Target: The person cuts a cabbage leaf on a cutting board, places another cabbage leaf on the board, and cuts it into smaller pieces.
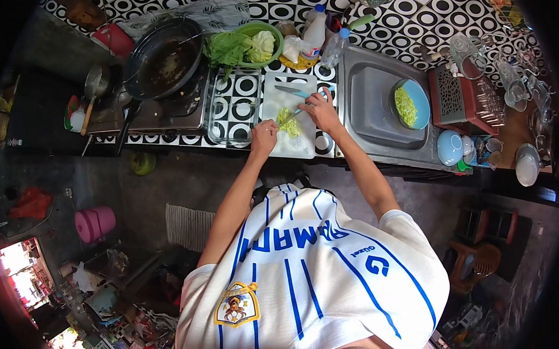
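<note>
Nearest the camera is the person's white jersey (pixel 308 278) with blue stripes, and from it both bare arms reach up to a white cutting board (pixel 290 122) lying on a counter (pixel 240 96) tiled in black and white circles. The left hand (pixel 264 138) is curled with its fingertips pressed down on a small heap of chopped cabbage (pixel 288 122) at the middle of the board. The right hand (pixel 322 111) is clenched around the light blue handle of a knife (pixel 295 94), whose blade lies across the upper part of the board, just beyond the heap. Left of the board a clear glass dish (pixel 228 118) rests on the tiles, and past that a black wok (pixel 163 55) sits on a gas stove (pixel 166 107). Right of the board is a steel sink (pixel 375 103) holding a blue plate (pixel 417 102) heaped with shredded greens. Farther back stand a green bowl (pixel 253 43) of leafy cabbage, a white squeeze bottle (pixel 314 32) and a clear plastic bottle (pixel 335 47). At far right, glasses crowd a drying rack (pixel 473 88). Below the counter the floor is dark concrete, with a striped mat (pixel 189 227) and a pink bucket (pixel 95 223).
</note>
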{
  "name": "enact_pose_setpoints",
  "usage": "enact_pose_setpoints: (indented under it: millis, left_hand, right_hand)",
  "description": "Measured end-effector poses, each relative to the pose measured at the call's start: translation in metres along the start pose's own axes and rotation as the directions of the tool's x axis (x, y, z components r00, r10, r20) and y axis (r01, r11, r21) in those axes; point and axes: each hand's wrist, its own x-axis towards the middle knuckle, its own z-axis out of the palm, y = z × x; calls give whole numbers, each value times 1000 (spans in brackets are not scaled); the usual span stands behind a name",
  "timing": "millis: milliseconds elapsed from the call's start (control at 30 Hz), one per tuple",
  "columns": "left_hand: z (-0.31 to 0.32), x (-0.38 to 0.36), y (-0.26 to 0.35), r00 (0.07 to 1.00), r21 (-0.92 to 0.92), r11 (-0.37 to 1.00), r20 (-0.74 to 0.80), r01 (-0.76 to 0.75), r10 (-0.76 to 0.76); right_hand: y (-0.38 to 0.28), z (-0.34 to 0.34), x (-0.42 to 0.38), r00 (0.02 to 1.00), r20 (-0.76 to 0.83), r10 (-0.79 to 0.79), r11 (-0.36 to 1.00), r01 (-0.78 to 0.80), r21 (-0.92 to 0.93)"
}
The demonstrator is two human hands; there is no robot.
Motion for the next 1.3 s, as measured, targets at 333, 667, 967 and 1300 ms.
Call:
enact_pose_setpoints:
  millis: [333,667,967,1300]
  left_hand:
    - [2,4,10,1000,77,997,2,-19,19]
    - [-7,-4,10,1000,-25,999,-7,24,-24]
    - [4,5,9,992,94,989,51,-117,112]
    - [6,3,7,991,125,985,69,-121,113]
  right_hand:
    - [10,19,4,998,-56,10,998,-7,60]
    - [-7,-11,12,1000,12,-22,1000,22,-13]
    - [2,20,-33,986,-71,152,985,-145,91]
    - [-8,16,-37,975,-57,215,973,-209,96]
